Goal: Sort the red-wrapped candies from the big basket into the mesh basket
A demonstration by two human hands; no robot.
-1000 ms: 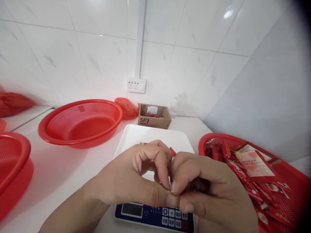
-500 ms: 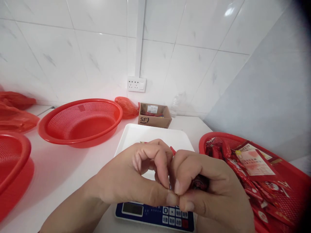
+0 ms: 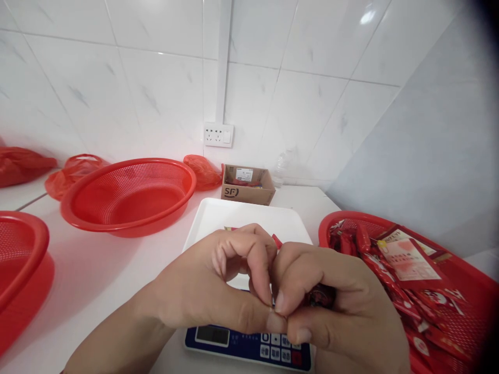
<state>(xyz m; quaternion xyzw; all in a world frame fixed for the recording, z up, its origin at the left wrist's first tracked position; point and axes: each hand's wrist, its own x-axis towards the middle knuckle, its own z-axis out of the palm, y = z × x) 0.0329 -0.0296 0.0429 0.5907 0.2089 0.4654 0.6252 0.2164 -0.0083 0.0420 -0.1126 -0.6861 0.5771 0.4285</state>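
Observation:
My left hand [image 3: 230, 280] and my right hand [image 3: 339, 301] meet fingertip to fingertip above a white weighing scale [image 3: 206, 218] with a blue keypad panel. Each one pinches with thumb and forefinger; whatever lies between the left fingertips is too small to make out. Partly hidden in the curl of my right hand is a dark red, glossy, rounded thing [image 3: 323, 296], its kind unclear. Behind my hands, small bits of red packaging [image 3: 276, 240] show on the scale's white pan.
Right of the scale, a red basket [image 3: 331, 221] holds several red packets [image 3: 390, 280] and a printed card [image 3: 409, 259]. A red perforated basket [image 3: 128, 226] stands left, another [image 3: 23, 254] nearer. Behind are red plastic bags [image 3: 205, 174], a cardboard box [image 3: 247, 195] and a wall socket [image 3: 218, 135].
At the far left, a red plastic bag has shifted right and now sits upright behind the basket. My hands keep nearly the same pose, the fingertips moving only slightly.

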